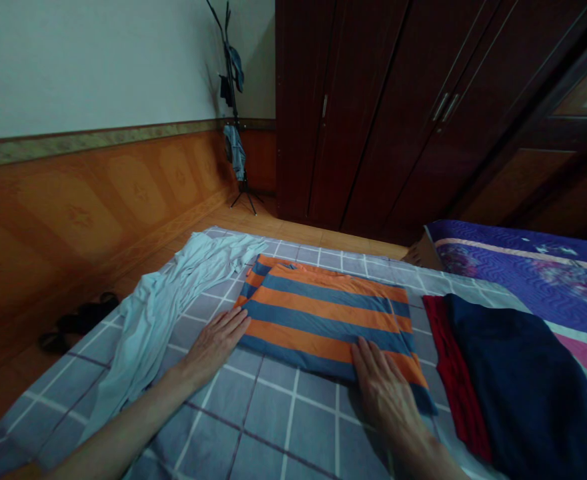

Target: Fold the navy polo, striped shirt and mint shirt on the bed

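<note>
Working from afar, I kept the left hand (216,345) and right hand (386,393) spread flat — fingertips light, palms even — along the near edge of the folded orange-and-blue striped cloth (323,313), which lay squarely on the grey checked bedsheet (253,433).

- nothing readable in view: no text, labels, brands, numbers or signs
</note>
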{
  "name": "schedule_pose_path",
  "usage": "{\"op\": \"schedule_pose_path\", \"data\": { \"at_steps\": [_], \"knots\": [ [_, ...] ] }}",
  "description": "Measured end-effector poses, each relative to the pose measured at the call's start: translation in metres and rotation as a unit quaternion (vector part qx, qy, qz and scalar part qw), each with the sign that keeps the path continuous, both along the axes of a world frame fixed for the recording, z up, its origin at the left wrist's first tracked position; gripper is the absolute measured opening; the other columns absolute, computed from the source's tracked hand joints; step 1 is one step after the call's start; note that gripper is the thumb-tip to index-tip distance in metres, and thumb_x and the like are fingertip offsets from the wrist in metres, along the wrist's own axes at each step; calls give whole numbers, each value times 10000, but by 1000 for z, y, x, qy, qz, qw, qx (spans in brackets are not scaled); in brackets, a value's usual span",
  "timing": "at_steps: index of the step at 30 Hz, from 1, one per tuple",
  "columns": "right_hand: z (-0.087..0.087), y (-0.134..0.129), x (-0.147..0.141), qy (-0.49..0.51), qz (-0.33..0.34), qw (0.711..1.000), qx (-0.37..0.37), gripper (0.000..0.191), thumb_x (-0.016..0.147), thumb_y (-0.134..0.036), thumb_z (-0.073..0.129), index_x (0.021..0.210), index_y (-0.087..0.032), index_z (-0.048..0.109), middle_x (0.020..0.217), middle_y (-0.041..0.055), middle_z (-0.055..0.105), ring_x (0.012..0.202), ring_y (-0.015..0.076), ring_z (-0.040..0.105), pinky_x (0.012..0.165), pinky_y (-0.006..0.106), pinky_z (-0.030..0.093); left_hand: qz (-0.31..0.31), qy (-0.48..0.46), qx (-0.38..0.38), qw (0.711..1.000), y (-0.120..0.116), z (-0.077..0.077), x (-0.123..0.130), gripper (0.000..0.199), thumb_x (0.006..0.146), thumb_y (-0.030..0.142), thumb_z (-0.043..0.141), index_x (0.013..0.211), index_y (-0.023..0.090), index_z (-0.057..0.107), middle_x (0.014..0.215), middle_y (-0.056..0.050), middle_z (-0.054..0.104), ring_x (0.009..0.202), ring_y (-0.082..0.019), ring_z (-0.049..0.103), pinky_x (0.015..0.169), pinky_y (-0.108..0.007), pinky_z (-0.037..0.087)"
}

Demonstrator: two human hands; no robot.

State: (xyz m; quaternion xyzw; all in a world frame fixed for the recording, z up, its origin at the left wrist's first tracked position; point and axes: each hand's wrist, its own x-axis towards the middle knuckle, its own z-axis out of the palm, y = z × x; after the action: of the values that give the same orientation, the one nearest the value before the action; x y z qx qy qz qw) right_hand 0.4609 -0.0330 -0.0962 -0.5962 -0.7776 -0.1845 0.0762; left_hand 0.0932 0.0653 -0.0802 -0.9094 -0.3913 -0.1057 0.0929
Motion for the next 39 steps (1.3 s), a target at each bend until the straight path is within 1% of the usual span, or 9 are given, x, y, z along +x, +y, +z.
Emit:
{"op": "schedule_pose_path", "data": {
  "at_steps": [5, 11, 17, 21, 25, 28, 31, 34, 39],
  "knots": [
    [-2, -21, 66, -28, -6, 998, 48, 541, 782, -46, 396, 1311, -107, 489, 1313, 169, 540, 1190, 321, 501, 955, 459, 416, 6, -8, 4, 1000, -1, -2, -12, 539, 821, -5, 323, 1278, 163, 554, 1342, -73, 540, 1239, -197, 502, 1034, -381, 441],
    [13, -28, 74, -28, 25, 997, 62, 636, 807, -27, 349, 1430, -156, 340, 1297, 137, 563, 1170, 264, 536, 965, 423, 427, -23, -16, 17, 999, -7, 11, -18, 521, 842, 6, 311, 1267, 172, 564, 1327, -55, 557, 1243, -180, 498, 1025, -344, 461],
    [4, -58, 76, -23, 40, 998, 34, 802, 767, 12, 336, 1504, -184, 86, 1432, 123, 419, 1327, 272, 368, 983, 455, 430, -38, 12, -2, 999, -22, 3, -36, 545, 822, 15, 330, 1280, 208, 554, 1341, -37, 543, 1236, -185, 504, 1011, -355, 468],
    [17, -60, 48, 7, 33, 999, 23, 833, 719, 32, 329, 1497, -201, 141, 1458, 113, 378, 1363, 268, 300, 992, 489, 430, -59, -26, -34, 997, -36, 24, -6, 571, 801, 8, 345, 1290, 224, 546, 1384, -40, 499, 1287, -206, 444, 1075, -420, 394],
    [47, -24, -24, 44, 61, 996, -41, 701, 705, 2, 367, 1389, -142, 416, 1439, 132, 404, 1349, 278, 327, 1019, 480, 413, -111, -76, -74, 988, -39, 49, 63, 513, 859, 30, 334, 1307, 199, 518, 1399, -51, 482, 1324, -193, 390, 1113, -412, 350],
    [52, 12, -75, 80, 75, 990, -93, 588, 767, -72, 412, 1352, -92, 467, 1419, 146, 428, 1324, 293, 365, 1068, 468, 356, -99, -66, -89, 989, -28, 40, 105, 453, 901, 116, 361, 1343, 130, 461, 1421, -115, 444, 1351, -223, 345, 1124, -442, 311],
    [40, 32, -91, 115, 56, 986, -109, 509, 863, -171, 421, 1360, -62, 451, 1420, 156, 423, 1330, 287, 355, 1093, 449, 318, -71, -33, -94, 992, -17, 18, 117, 492, 930, 232, 381, 1408, 112, 365, 1468, -143, 361, 1379, -259, 283, 1125, -503, 256],
    [27, 26, -68, 118, 45, 986, -109, 506, 915, -279, 423, 1395, -119, 412, 1472, 118, 349, 1363, 264, 298, 1106, 442, 293, -59, -15, -79, 995, -13, 5, 100, 562, 941, 341, 399, 1463, 188, 261, 1521, -108, 254, 1401, -267, 224, 1126, -527, 200],
    [16, -13, 11, 66, -43, 995, -56, 577, 923, -422, 415, 1396, -91, 403, 1469, 137, 349, 1366, 274, 290, 1082, 456, 317, -14, -19, -20, 1000, -22, -2, 48, 648, 923, 467, 421, 1484, 228, 203, 1526, -96, 245, 1397, -266, 236, 1139, -487, 153]
  ]
}}
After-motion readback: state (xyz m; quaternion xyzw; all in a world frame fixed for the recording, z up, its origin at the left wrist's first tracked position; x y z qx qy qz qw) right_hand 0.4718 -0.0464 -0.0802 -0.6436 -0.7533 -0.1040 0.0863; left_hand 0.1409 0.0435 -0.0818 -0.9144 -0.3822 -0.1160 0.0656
